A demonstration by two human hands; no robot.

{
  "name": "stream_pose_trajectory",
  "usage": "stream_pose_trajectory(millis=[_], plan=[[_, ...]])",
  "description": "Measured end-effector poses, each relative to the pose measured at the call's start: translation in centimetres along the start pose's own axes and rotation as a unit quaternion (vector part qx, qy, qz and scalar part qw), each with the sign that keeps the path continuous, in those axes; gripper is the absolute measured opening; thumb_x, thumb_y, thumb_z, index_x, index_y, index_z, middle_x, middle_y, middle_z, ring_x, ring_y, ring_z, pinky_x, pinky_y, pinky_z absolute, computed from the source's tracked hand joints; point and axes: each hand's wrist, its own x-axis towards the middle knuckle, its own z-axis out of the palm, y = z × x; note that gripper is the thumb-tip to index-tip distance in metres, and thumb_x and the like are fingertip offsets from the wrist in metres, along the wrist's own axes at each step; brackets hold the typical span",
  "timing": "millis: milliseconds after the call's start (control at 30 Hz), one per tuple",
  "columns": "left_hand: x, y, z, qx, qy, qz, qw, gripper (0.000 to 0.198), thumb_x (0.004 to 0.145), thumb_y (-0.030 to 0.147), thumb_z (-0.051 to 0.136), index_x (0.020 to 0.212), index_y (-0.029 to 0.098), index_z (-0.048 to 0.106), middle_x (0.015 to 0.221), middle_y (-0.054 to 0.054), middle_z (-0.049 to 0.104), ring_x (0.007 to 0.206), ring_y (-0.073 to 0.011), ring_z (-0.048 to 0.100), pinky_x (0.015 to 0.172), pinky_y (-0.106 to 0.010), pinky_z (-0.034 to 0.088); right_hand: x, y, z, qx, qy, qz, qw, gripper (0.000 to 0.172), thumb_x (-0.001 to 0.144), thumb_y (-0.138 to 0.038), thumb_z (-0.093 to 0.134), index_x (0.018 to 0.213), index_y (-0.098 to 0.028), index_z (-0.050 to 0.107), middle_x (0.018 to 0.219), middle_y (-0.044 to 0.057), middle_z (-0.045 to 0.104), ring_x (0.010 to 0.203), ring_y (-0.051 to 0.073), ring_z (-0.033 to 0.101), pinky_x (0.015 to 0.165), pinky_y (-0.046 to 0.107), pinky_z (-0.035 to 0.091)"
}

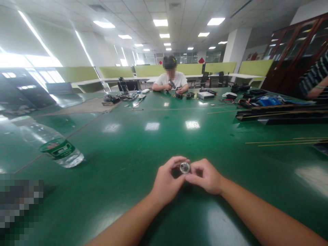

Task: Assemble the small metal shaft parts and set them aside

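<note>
Just above the green tabletop (123, 184), my two hands meet around a small round metal piece (185, 167). Its ring-shaped silver end faces me, with a darker recess inside; I cannot make out its exact kind. The fingers and thumb of my left hand (167, 179) curl around its left side and grip it. From the right, my right hand (206, 177) pinches at its edge with thumb and forefinger. The rest of the piece is hidden behind my fingers.
A clear water bottle (61, 152) with a green label stands at the left. Thin brass-coloured rods (276, 142) and black metal channels (271, 116) lie at the right. Across the table a person (169, 80) holds a tool, among electronic parts. Another person's striped sleeve (314, 77) shows at the right edge.
</note>
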Motion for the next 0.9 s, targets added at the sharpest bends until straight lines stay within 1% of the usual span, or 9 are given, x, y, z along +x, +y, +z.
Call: stream_pose_trajectory(millis=[167,333,733,900], plan=[[0.01,0.02,0.03,0.014,0.0,0.013,1.0,0.037,0.075,0.008,0.071,0.11,0.021,0.066,0.111,-0.005,0.072,0.103,-0.0191,0.068,0.094,-0.029,0.053,-0.01,-0.16,0.14,-0.008,0.002,-0.001,1.0,0.043,0.082,-0.04,0.068,0.054,-0.018,0.044,0.053,-0.004,0.042,0.051,0.01,0.036,0.051,0.024,0.026],[-0.06,0.23,0.03,0.022,-0.001,0.028,0.999,0.034,0.076,0.011,0.071,0.109,0.021,0.067,0.11,-0.005,0.072,0.101,-0.0183,0.069,0.092,-0.028,0.053,-0.01,-0.06,0.2,-0.013,0.007,-0.006,1.0,0.044,0.083,-0.041,0.067,0.054,-0.018,0.044,0.053,-0.004,0.042,0.052,0.01,0.037,0.051,0.024,0.027],[-0.09,0.28,0.0,0.028,0.001,0.025,0.999,0.034,0.076,0.01,0.069,0.109,0.019,0.067,0.11,-0.006,0.072,0.1,-0.0193,0.068,0.092,-0.03,0.054,0.04,0.06,0.16,-0.032,0.005,-0.002,0.999,0.043,0.082,-0.04,0.068,0.054,-0.018,0.045,0.054,-0.004,0.043,0.052,0.01,0.038,0.051,0.023,0.028],[-0.04,0.32,-0.24,0.061,0.002,0.027,0.998,0.032,0.078,0.014,0.069,0.109,0.02,0.07,0.106,-0.006,0.071,0.097,-0.0195,0.067,0.089,-0.031,0.053,0.05,-0.02,0.05,-0.04,0.002,0.001,0.999,0.042,0.082,-0.04,0.067,0.054,-0.018,0.044,0.054,-0.004,0.044,0.053,0.01,0.039,0.051,0.023,0.03]])
